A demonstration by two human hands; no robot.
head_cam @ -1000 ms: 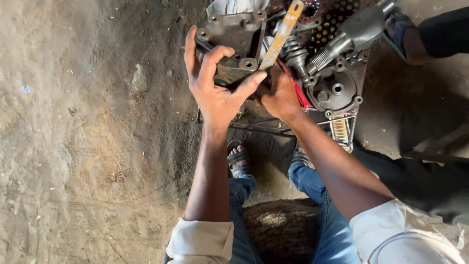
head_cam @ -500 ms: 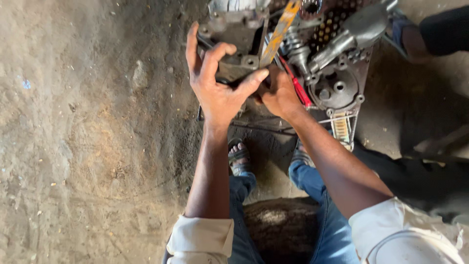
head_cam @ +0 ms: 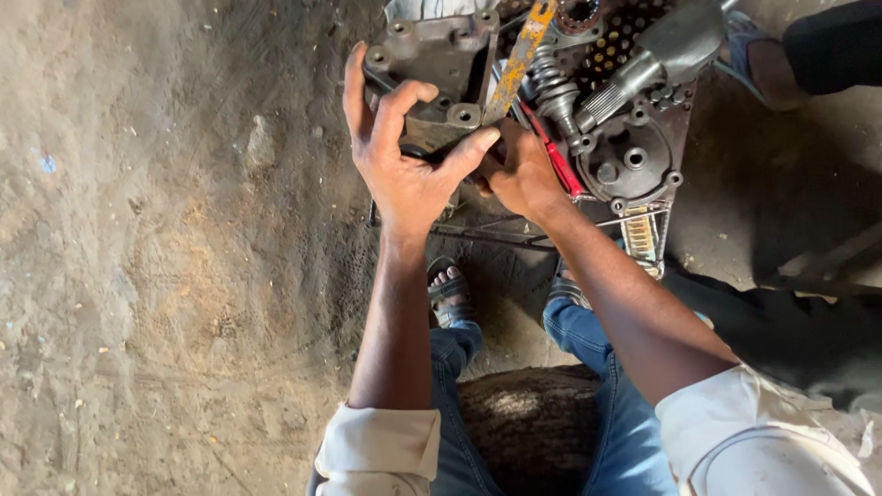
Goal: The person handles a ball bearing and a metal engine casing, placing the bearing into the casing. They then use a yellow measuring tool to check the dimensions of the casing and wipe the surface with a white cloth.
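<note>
A dark, greasy engine casing [head_cam: 441,55] lies on the dirt floor in front of me. My left hand [head_cam: 404,170] rests against its near edge with the fingers spread, the forefinger bent over the casing and the thumb tip pressed on a bolt lug [head_cam: 462,116]. My right hand [head_cam: 525,174] is curled tight beside that thumb, and its fingertips and whatever they grip are hidden. A red-handled tool [head_cam: 557,163] runs along the right hand's outer edge. A worn yellow flat bar [head_cam: 520,57] slants down toward the two hands.
A coil spring [head_cam: 549,84], a round grey cover [head_cam: 634,158] and a grey metal lever [head_cam: 661,48] crowd the right side of the engine. Another person's sandalled foot [head_cam: 758,55] is at top right. My own sandalled feet [head_cam: 450,292] are below the hands, with bare dirt floor [head_cam: 156,248] to the left.
Both hands stay in nearly the same place on the casing. The left forefinger is curled a little further over the casing edge.
</note>
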